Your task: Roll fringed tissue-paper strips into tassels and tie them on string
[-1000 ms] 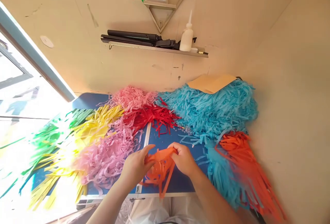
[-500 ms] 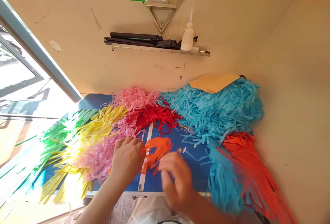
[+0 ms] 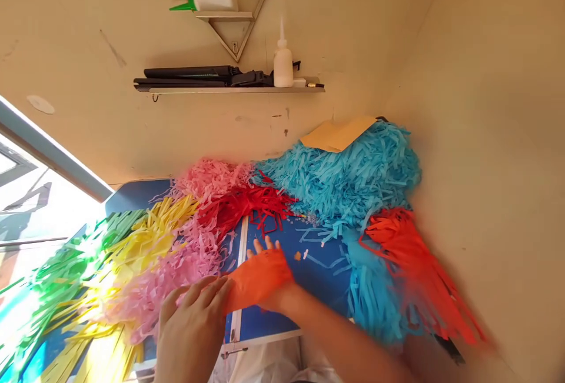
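Observation:
A bundle of orange paper strips stretches flat between my hands over the blue table. My left hand is closed on its left end, fingers curled over the paper. The strips lie across my right hand, covering most of its back. Its fingertips stick out past the far edge of the paper, stretched and apart. Pink strips lie just left of my left hand. Beyond my hands sits a pile of red strips.
Green and yellow strips spread over the left side. A large blue paper-strip pile carries a yellow-orange sheet. Red-orange strips hang at the right. The wall shelf holds a white bottle.
The orange strips went from a loose loop to a flat band over my right hand, which moved forward and left. My left hand came nearer. The whole view shifted.

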The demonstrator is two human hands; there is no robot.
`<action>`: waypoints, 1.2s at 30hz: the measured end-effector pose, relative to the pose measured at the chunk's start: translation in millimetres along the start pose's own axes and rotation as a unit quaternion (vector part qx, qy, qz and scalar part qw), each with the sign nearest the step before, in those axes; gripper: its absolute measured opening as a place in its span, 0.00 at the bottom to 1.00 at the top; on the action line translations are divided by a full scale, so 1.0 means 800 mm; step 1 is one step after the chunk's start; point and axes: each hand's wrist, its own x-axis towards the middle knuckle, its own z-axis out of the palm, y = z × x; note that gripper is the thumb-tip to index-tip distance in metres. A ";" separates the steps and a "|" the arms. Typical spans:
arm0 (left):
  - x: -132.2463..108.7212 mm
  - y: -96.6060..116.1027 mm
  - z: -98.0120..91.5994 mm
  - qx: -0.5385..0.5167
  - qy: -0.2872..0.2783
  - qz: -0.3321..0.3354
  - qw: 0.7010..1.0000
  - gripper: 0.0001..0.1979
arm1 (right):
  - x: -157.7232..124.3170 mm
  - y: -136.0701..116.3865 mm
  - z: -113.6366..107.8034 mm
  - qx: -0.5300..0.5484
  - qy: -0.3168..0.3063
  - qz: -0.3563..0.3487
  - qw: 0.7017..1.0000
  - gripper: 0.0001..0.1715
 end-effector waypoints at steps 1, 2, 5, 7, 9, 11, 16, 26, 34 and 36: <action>-0.003 0.005 0.013 -0.009 -0.004 0.008 1.000 0.18 | -0.008 0.018 -0.007 -0.040 0.002 0.030 0.999 0.33; -0.006 0.013 0.029 -0.020 -0.012 0.014 1.000 0.19 | -0.019 0.039 -0.017 -0.084 0.009 0.062 0.994 0.34; -0.014 0.045 0.081 -0.074 -0.038 0.038 0.996 0.22 | -0.071 0.109 -0.066 -0.182 0.060 0.108 0.975 0.28; -0.021 0.066 0.111 -0.117 -0.058 0.053 0.990 0.24 | -0.117 0.147 -0.113 -0.208 0.083 0.114 0.968 0.25; -0.029 0.082 0.132 -0.151 -0.077 0.057 0.984 0.25 | -0.162 0.164 -0.160 -0.220 0.107 0.112 0.963 0.17; -0.036 0.092 0.143 -0.170 -0.094 0.049 0.980 0.25 | -0.196 0.153 -0.190 -0.237 0.139 0.130 0.953 0.14; -0.039 0.103 0.139 -0.184 -0.127 0.027 0.974 0.22 | -0.206 0.057 -0.137 -0.156 0.135 -0.005 0.978 0.20; -0.035 0.070 0.129 -0.283 -0.107 -0.016 0.953 0.11 | -0.153 0.110 -0.082 0.032 -0.043 0.043 0.998 0.11; -0.008 0.069 0.141 -0.262 -0.174 -0.116 0.942 0.13 | -0.119 0.110 -0.067 -0.053 -0.021 0.155 0.986 0.12; -0.002 0.073 0.142 -0.235 -0.174 -0.136 0.947 0.15 | -0.114 0.111 -0.059 -0.082 -0.022 0.154 0.984 0.12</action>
